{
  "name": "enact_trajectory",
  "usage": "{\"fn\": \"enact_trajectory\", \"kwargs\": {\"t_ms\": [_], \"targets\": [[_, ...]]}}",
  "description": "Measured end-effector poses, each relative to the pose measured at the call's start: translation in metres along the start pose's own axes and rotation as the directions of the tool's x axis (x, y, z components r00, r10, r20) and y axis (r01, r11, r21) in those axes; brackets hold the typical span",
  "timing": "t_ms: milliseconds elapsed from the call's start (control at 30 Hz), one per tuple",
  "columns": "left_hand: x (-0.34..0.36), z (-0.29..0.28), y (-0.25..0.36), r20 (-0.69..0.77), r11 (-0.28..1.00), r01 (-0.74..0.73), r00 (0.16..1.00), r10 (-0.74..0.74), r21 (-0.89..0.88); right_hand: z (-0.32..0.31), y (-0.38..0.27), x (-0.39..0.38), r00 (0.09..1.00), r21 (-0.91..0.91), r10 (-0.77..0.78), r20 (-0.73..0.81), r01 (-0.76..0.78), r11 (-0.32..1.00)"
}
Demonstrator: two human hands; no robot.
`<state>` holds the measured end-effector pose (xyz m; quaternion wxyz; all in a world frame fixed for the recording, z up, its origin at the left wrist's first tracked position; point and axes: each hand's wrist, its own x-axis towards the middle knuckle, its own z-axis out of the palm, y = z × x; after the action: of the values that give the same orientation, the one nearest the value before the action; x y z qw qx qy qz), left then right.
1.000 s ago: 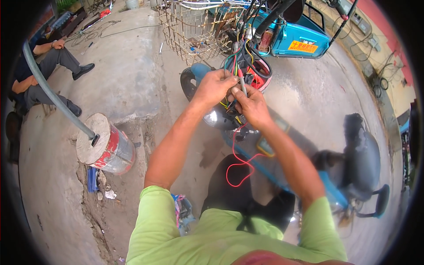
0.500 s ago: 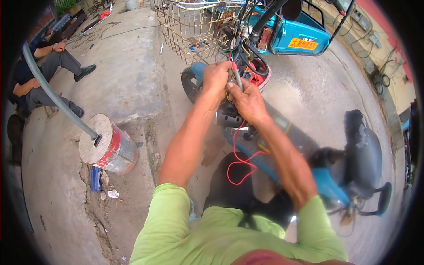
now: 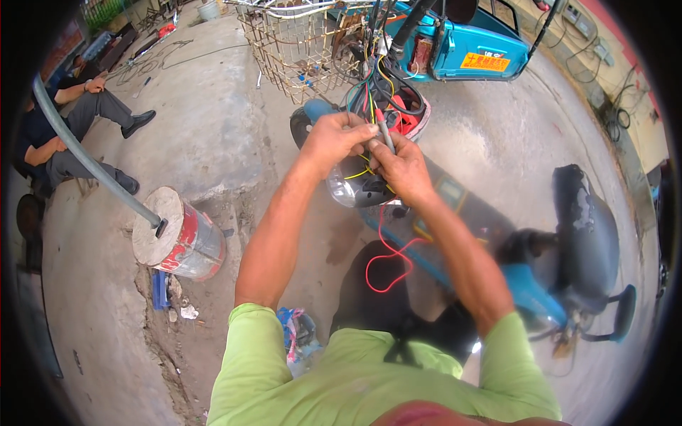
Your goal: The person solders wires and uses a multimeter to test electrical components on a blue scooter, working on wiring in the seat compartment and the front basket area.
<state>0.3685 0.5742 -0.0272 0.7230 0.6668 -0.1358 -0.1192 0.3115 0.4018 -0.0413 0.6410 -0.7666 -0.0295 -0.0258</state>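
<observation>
My left hand pinches among thin coloured wires hanging at a two-wheeler's front. Beside it my right hand is shut on a grey test probe with a red upper end, held upright among the wires; the tips under my fingers are hidden. Just below is an open headlamp housing with yellow wires. A looped red lead hangs beneath my hands beside a blurred yellow-rimmed meter on the footboard, partly behind my right forearm.
A rusty wire basket and blue body panel stand ahead, a black seat right. Left are a concrete-filled drum with a bent pipe and a seated person. Cables lie along the right wall.
Both hands stay at the wires. My left hand rose toward the probe's red end, then moved back down and left. My head view has shifted slightly.
</observation>
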Motion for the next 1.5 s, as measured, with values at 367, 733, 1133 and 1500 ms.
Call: {"fn": "enact_trajectory", "kwargs": {"t_ms": [367,733,1133,1500], "targets": [[0.000,-0.003,-0.012,0.091,0.996,-0.049,0.994,0.055,-0.068,-0.001,-0.008,-0.004,0.998,0.014,-0.038,-0.043,0.038,0.999],[0.017,0.007,-0.028,-0.330,0.929,-0.238,0.885,0.327,0.284,0.001,-0.021,-0.003,0.997,-0.085,-0.038,0.063,0.043,0.995],[0.050,-0.043,0.007,-0.555,0.912,-0.065,0.775,0.301,0.405,-0.032,-0.007,-0.017,0.996,0.097,0.032,0.085,-0.040,0.995],[-0.005,0.018,0.016,0.198,0.757,-0.596,0.803,0.562,0.267,-0.040,-0.010,-0.013,0.988,0.312,0.045,0.148,-0.090,0.946]]}}
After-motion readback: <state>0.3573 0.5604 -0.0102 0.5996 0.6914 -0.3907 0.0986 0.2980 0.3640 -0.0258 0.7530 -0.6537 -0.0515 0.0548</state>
